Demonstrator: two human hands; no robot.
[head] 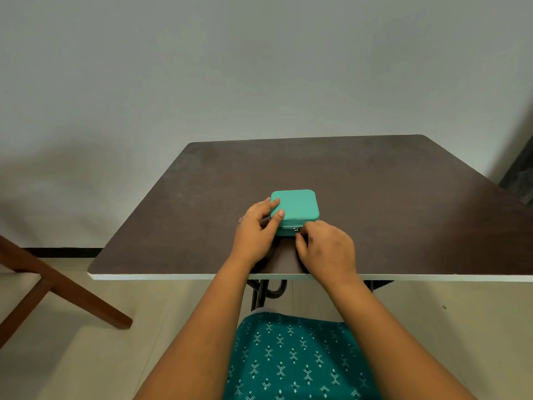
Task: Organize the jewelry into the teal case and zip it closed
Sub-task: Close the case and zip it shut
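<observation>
A small square teal case (297, 204) lies flat with its lid down on the dark brown table (375, 183), near the front edge. My left hand (255, 230) holds the case at its left front corner, thumb and fingers on the lid and side. My right hand (327, 248) is at the front side of the case, its fingertips pinched on the small metal zipper pull (296, 230). No jewelry shows outside the case; what is inside is hidden.
The table's white front edge (173, 277) runs just below my wrists. A brown wooden frame (57, 287) stands on the floor at the left. A grey wall rises behind the table, and a dark object (519, 174) leans at the far right.
</observation>
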